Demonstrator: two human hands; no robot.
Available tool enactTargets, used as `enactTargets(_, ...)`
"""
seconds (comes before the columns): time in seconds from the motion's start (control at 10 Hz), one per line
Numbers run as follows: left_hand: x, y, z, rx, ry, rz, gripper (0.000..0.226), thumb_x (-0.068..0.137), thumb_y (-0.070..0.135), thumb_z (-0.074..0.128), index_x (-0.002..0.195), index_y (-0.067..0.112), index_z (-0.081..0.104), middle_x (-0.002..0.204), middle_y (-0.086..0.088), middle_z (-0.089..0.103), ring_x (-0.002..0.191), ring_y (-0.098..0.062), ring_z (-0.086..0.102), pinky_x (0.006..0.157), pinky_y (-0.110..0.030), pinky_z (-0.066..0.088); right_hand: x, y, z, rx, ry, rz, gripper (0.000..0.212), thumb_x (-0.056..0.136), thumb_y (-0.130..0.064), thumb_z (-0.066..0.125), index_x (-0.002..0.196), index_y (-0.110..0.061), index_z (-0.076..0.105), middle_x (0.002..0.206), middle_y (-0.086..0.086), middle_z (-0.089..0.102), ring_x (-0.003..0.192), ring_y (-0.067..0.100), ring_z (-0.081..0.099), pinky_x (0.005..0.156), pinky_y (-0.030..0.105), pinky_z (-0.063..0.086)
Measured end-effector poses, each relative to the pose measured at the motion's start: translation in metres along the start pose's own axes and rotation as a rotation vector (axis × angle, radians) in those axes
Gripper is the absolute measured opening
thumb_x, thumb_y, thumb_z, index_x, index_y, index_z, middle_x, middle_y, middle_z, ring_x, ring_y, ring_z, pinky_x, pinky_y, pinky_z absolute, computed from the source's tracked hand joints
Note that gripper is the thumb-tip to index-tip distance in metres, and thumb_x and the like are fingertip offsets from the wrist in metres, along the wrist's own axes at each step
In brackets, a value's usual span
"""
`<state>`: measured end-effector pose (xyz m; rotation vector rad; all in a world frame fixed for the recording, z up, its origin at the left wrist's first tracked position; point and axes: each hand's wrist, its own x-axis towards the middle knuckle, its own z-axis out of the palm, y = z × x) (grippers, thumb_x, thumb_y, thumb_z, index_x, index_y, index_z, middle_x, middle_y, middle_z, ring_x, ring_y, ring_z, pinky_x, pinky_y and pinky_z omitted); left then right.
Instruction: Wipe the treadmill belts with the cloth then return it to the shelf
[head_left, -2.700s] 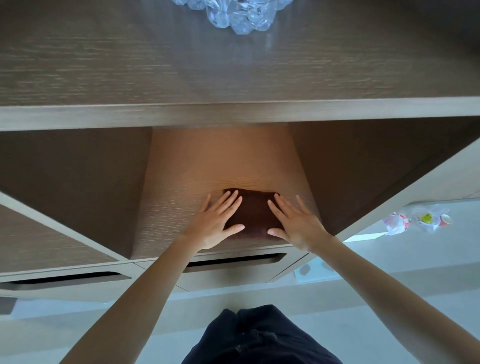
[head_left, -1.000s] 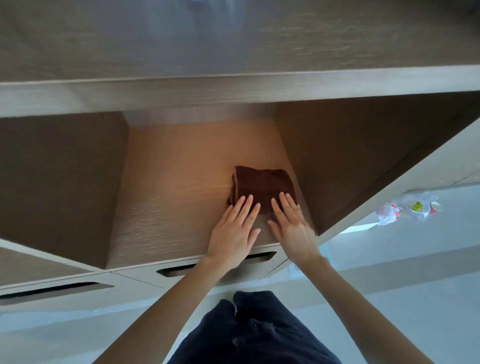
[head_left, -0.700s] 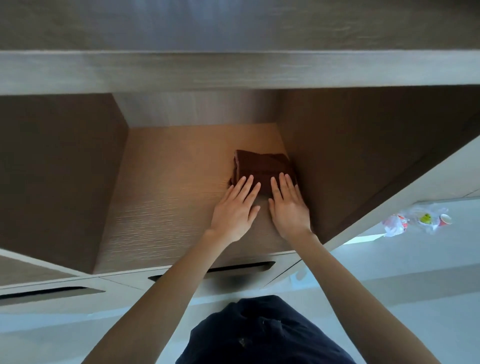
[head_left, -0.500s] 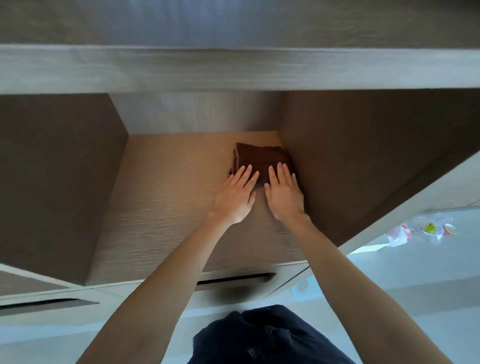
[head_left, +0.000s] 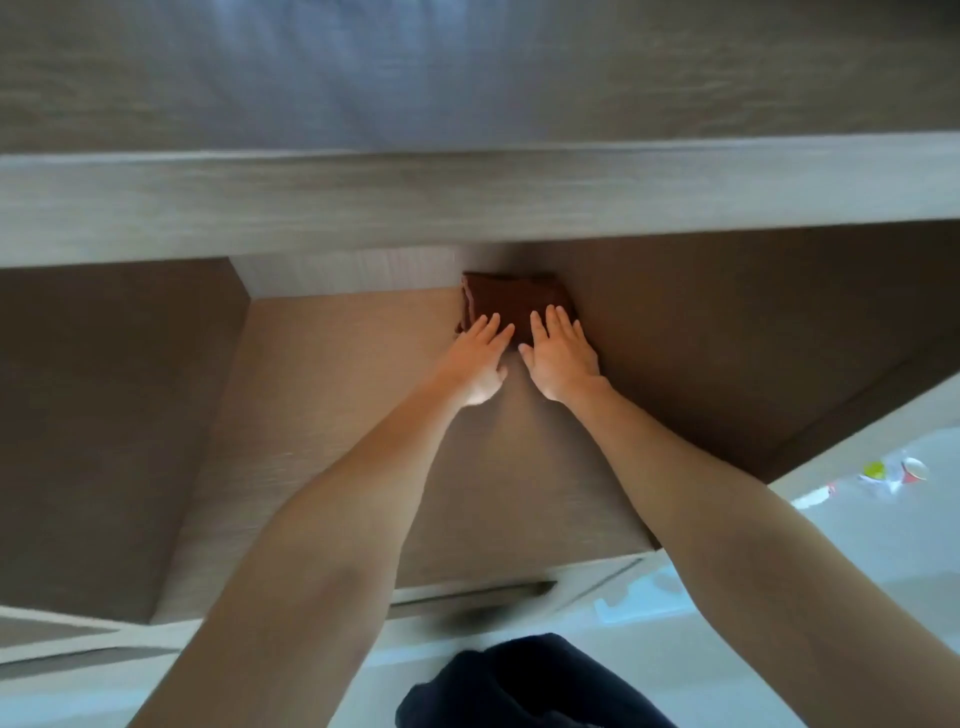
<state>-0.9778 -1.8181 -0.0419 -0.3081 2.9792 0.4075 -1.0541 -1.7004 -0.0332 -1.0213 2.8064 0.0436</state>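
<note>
A folded dark brown cloth (head_left: 511, 299) lies on the wooden shelf (head_left: 337, 415), in the back right corner against the rear and right walls. My left hand (head_left: 478, 358) and my right hand (head_left: 561, 356) lie flat side by side on the shelf. Their straight fingertips press on the near edge of the cloth. Both arms reach deep into the compartment.
The top board (head_left: 467, 197) of the cabinet overhangs the compartment. Side walls close it in on the left (head_left: 114, 426) and right (head_left: 727, 338). A drawer slot (head_left: 467, 592) sits below the shelf edge. Small colourful litter (head_left: 883, 475) lies on the pale floor at right.
Both hands have slid the cloth from the shelf's front edge back into the rear right corner. My arms now reach much further in.
</note>
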Motion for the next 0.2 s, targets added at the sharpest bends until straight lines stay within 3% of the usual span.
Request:
enactTargets(0.1,-0.013,0.001,-0.012,0.001,0.039,0.045,0.057,0.098,0.021,0.043,0.149,0.014,0.019,0.158,-0.008,0.007,0.145,-0.022,0.005,0.116,-0.035,0.009,-0.015,-0.002,-0.006,0.011,0.006,-0.036,0.058,0.103,-0.033,0.028,0.151,-0.009,0.005,0.159,0.015,0.002,0.147,0.027,-0.001,0.12,0.042,0.004)
enactTargets(0.2,-0.039,-0.001,-0.018,-0.002,0.197,0.054,0.059,0.094,0.018,0.049,0.148,0.015,0.024,0.158,-0.007,0.013,0.145,-0.022,0.011,0.115,-0.034,0.014,-0.03,-0.002,-0.017,0.047,0.08,-0.077,0.064,0.1,-0.025,0.04,0.152,-0.012,0.005,0.159,0.014,0.003,0.147,0.027,0.002,0.119,0.044,0.008)
